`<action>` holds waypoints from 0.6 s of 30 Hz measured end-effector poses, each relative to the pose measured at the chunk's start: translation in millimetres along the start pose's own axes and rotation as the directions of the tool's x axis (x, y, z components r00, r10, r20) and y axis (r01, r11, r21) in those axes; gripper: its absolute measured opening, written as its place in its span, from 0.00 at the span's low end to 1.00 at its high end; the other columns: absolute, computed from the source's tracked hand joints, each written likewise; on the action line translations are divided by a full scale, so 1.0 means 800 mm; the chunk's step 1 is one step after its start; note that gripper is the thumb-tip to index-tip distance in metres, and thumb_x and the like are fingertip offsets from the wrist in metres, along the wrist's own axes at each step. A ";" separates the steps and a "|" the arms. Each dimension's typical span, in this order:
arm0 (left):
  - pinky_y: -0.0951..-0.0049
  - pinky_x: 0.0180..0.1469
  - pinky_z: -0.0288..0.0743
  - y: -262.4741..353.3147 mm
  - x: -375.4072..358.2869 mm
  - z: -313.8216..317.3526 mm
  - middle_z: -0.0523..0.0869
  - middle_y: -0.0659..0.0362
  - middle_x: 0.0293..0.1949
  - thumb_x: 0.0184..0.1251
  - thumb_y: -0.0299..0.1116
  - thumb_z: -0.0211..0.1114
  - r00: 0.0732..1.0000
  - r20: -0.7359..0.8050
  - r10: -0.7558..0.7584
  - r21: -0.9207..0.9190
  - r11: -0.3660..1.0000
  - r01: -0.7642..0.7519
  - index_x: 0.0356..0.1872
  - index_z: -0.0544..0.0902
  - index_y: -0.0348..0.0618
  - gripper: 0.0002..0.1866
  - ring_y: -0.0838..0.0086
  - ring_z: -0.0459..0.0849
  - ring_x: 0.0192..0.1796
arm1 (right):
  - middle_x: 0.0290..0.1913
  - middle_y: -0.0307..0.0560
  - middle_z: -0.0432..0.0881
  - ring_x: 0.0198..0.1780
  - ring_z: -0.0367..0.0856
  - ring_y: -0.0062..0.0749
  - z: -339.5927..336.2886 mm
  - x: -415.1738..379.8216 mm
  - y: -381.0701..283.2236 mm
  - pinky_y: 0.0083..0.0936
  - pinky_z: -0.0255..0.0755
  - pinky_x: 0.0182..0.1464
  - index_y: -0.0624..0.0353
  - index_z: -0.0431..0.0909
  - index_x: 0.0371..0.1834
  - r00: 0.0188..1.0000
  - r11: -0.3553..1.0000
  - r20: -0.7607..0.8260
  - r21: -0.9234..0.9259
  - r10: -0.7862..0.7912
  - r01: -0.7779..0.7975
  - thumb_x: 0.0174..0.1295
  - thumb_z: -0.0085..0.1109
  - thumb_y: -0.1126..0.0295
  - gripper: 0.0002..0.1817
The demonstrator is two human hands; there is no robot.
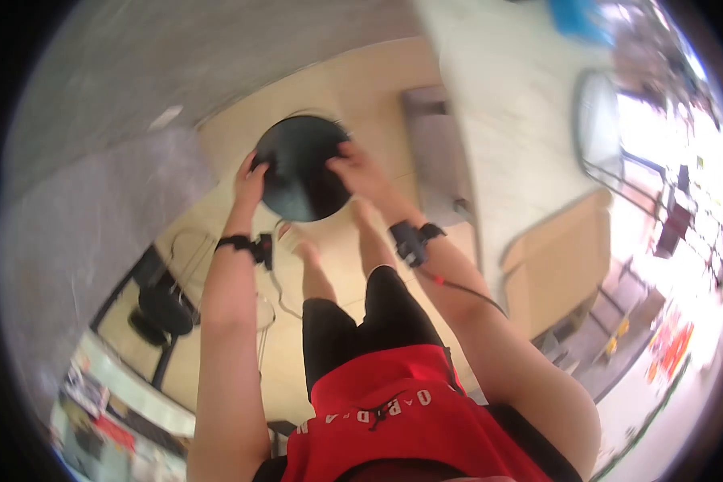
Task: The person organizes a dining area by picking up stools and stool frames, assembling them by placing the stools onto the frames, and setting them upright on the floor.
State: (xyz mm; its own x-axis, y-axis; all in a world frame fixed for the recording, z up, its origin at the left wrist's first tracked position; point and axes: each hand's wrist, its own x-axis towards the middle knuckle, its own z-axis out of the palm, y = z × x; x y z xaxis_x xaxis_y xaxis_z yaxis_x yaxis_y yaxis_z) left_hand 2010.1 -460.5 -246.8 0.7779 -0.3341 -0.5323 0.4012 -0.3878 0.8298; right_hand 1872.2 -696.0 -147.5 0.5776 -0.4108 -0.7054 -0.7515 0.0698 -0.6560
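A black round stool (304, 169) is in front of me, its smooth seat facing up toward my head and hiding most of what is below it. A thin curved rim shows behind its far edge. At the seat's left edge, my left hand (250, 183) grips it with the thumb over the top. On the opposite side my right hand (360, 170), slightly blurred, holds the right edge with its fingers curled on the seat. Black straps with small devices circle both wrists.
Left of my legs are more black round seats (165, 312) with thin metal frames. A pale counter (498, 120) runs along the right, with a grey box-like piece (438, 153) beside it. A tan chair back (558, 249) stands to the right. A grey wall (96, 185) is at left.
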 end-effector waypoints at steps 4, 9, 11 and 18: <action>0.63 0.68 0.67 0.029 -0.036 -0.024 0.79 0.45 0.62 0.66 0.41 0.62 0.996 0.089 -0.018 0.656 0.754 -0.045 0.66 0.72 0.37 0.29 0.56 0.76 0.65 | 0.45 0.46 0.84 0.48 0.81 0.25 -0.094 -0.125 -0.106 0.24 0.75 0.50 0.63 0.77 0.56 0.909 0.838 0.185 0.488 -0.374 0.245 0.68 0.58 0.69 0.16; 0.67 0.59 0.74 0.128 -0.134 -0.030 0.86 0.50 0.52 0.65 0.36 0.60 0.971 0.157 -0.180 0.579 0.813 0.057 0.55 0.80 0.36 0.20 0.64 0.83 0.56 | 0.37 0.41 0.84 0.40 0.81 0.23 -0.256 -0.250 -0.120 0.23 0.74 0.46 0.62 0.81 0.40 0.705 0.829 -0.580 0.089 -0.408 0.552 0.64 0.61 0.72 0.06; 0.68 0.56 0.76 0.160 -0.162 -0.037 0.87 0.51 0.49 0.64 0.35 0.60 0.965 0.179 -0.192 0.568 0.821 0.058 0.52 0.81 0.36 0.19 0.66 0.84 0.52 | 0.36 0.41 0.80 0.36 0.77 0.25 -0.336 -0.271 -0.100 0.24 0.74 0.44 0.62 0.76 0.42 0.436 0.856 -0.852 -0.026 -0.289 0.517 0.63 0.64 0.70 0.09; 0.73 0.42 0.77 0.168 -0.223 -0.095 0.87 0.55 0.38 0.63 0.35 0.60 0.972 0.012 -0.234 0.473 0.858 0.201 0.46 0.82 0.36 0.15 0.72 0.83 0.38 | 0.45 0.46 0.82 0.45 0.78 0.28 -0.547 -0.286 -0.080 0.33 0.70 0.54 0.66 0.78 0.52 0.161 0.813 -0.896 -0.284 -0.414 0.508 0.59 0.70 0.60 0.25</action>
State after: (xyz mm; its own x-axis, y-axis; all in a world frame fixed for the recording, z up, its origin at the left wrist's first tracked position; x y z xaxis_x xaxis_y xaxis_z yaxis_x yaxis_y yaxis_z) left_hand 1961.8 -387.9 -27.1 0.6566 -0.2440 -0.7137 0.2720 -0.8060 0.5258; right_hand 1648.6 -1004.5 173.8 0.1187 -0.9095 0.3983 -0.4086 -0.4103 -0.8152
